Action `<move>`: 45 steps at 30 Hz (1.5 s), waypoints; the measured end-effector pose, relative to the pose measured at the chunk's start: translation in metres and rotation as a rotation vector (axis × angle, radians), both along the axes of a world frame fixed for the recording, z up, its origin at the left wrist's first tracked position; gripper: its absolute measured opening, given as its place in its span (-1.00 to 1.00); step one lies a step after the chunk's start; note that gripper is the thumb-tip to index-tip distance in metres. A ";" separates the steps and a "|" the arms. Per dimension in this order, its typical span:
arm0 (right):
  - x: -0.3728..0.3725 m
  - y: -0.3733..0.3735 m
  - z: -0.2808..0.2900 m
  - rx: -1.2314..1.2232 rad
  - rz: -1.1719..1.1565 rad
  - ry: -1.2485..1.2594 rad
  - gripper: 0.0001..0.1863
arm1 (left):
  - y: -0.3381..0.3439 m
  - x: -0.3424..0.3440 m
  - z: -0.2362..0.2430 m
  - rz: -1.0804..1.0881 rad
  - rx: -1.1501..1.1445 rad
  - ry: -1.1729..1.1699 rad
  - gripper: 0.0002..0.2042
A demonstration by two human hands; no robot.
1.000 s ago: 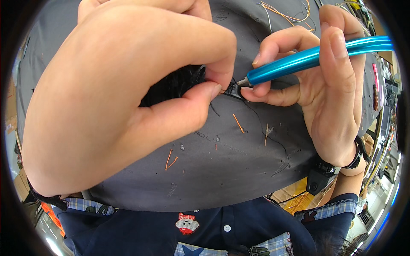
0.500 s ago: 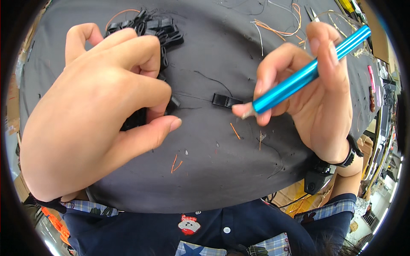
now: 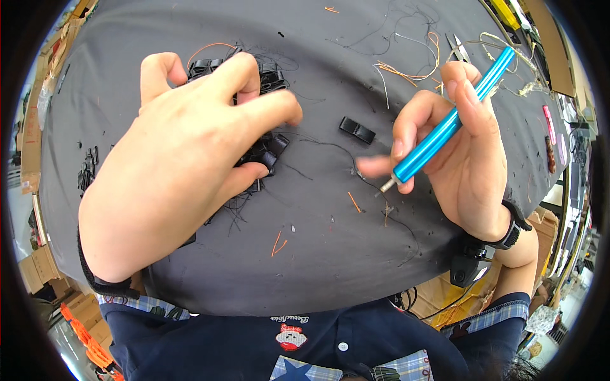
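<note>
My left hand (image 3: 171, 152) hovers over a heap of small black looped pieces (image 3: 276, 149) with loose black threads. Its thumb and forefinger are apart, with the thumb tip beside the heap's near edge; the palm hides much of the heap. In my right hand (image 3: 467, 140) is a slim, shiny blue pen-shaped tool (image 3: 438, 130), its short pale tip pointing down and left toward the table. The right forefinger is slightly blurred by motion. One black looped piece (image 3: 357, 129) lies alone between the hands, touching neither.
Dark cloth (image 3: 305, 267) covers the table. Orange and white threads (image 3: 406, 73) lie at the far right, near pointed metal tips (image 3: 459, 47). A pink pen (image 3: 549, 124) rests at the right edge. Small black bits (image 3: 88, 171) lie at the left. Orange snippets (image 3: 277, 244) lie nearer me.
The single black piece has shifted farther away and turned, leaving a gap from my right fingertips. My left hand has moved right, its forefinger stretching out more. The blue tool stays in my right hand.
</note>
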State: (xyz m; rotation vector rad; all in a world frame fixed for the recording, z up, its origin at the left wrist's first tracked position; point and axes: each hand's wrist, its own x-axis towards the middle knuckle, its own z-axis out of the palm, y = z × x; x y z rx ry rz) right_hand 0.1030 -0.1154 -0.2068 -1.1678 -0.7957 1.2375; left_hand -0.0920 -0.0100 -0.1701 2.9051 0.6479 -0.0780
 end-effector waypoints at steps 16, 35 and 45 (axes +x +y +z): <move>0.006 -0.010 0.004 -0.103 0.349 0.004 -0.65 | -0.019 0.029 -0.002 -0.151 0.416 -0.532 -0.69; 0.008 -0.005 0.009 -0.384 0.378 -0.038 -0.79 | 0.006 0.020 0.003 -0.171 -0.032 -0.302 -0.78; 0.002 0.001 0.012 -0.542 0.462 -0.259 -0.81 | 0.008 0.021 -0.017 -0.081 -0.323 -0.192 -0.91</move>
